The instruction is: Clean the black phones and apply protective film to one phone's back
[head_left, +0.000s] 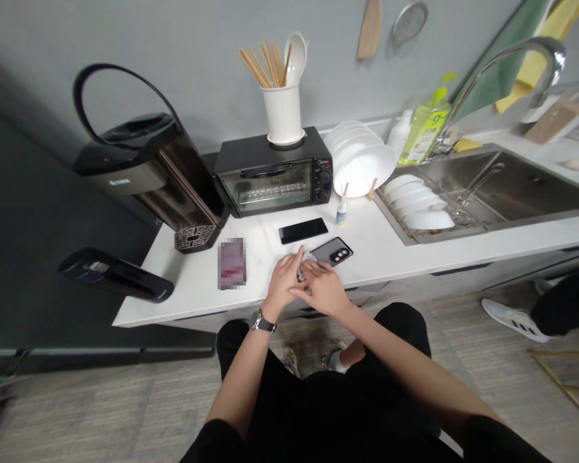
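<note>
1. At the front edge of the white countertop (193, 283), our left hand (282, 284) and right hand (327, 289) meet around a crumpled white tissue (308, 256).
2. The tissue lies at the left end of a grey-backed smartphone (330, 250), camera side up; our hands hide part of that end.
3. Our right fingers lie close together, reaching over the tissue, with the thumb stretched towards our left hand. Our left fingers are partly bent beside it, one pointing forward. We cannot tell whether either hand grips the tissue or merely touches it.
4. To handle this well, we would keep the tissue bunched under flat fingertips, so that pressure spreads evenly and no nail meets the phone.
5. The phone rests near the counter's edge, so a sideways push could slide it; a light steadying touch on its side, clear of the raised camera lenses, seems wise.
6. A black smartphone (303, 230) lies just behind, and a small white bottle (341, 211) stands upright beyond the grey one's right end. We do best with short, low movements that brush neither.
7. Our wristwatch (264, 321) sits on the left wrist, clear of the phone; we should keep its hard case from dragging across the glass.
</note>
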Motion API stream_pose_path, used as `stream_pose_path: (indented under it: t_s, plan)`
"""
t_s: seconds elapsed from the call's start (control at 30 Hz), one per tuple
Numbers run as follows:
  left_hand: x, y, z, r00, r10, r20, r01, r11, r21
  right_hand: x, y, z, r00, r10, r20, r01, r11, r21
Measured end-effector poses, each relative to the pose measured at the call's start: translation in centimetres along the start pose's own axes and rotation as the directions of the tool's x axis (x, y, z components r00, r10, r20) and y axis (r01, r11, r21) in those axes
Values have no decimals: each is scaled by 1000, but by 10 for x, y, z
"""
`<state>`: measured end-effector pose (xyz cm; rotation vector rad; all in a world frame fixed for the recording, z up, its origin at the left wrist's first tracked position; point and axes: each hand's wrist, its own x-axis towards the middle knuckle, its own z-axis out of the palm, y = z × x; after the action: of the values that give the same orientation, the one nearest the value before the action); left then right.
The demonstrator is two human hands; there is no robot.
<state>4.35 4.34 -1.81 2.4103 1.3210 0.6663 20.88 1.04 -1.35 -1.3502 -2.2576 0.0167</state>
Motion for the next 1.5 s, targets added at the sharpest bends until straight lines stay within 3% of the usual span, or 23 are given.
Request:
stream_pose_path:
  t_s: [0.1,0.27,0.4,0.5,0.6,0.67,0.73,0.83,0.97,1.13,1.27,1.4,1.5]
  plan:
    - [-3,0,0,1000,-8,6,8,1000,3,-21,-4,-9,998,-40,50,36,997,68]
    - [-2,4,0,1000,-9,-30,9,1000,-13,-45,51,-35,997,64,43,-62,997,-41]
    - [3,6,0,1000,-3,-25,2,1000,-7,-35,76,-32,987,147,-59,-154,977,-149]
    - [6,7,-1,1000,3,-31,-3,1000,-3,-16,55,-12,977,181,-110,-196,969,-152]
    - [6,6,-3,1000,21,-16,-21,1000,-4,-3,16,7,991,121,-62,-125,990,-66]
    - [4,5,-4,1000,24,-3,-24,1000,4,-3,-2,10,998,65,-15,-64,998,25]
    - [2,5,-4,1000,16,-3,-16,1000,7,-11,-5,4,1000,27,15,-29,994,101]
    - [2,7,-4,1000,-1,-19,1,1000,-4,-30,14,-13,999,0,43,-6,990,142]
    - [3,9,-3,1000,-3,-28,3,1000,-19,-49,51,-29,999,31,29,-33,998,61]
    - [5,9,-3,999,15,-37,-17,999,-42,-40,75,-27,985,159,-70,-166,981,-99]
    - [6,8,-3,999,37,-35,-39,998,-39,-14,54,-10,965,233,-122,-246,964,-105]
    - [5,3,-3,1000,26,-5,-26,999,-34,0,7,2,994,106,-39,-107,994,-4]
    - [3,1,-3,999,35,15,-35,998,-57,-8,-13,-1,999,52,-8,-51,996,77]
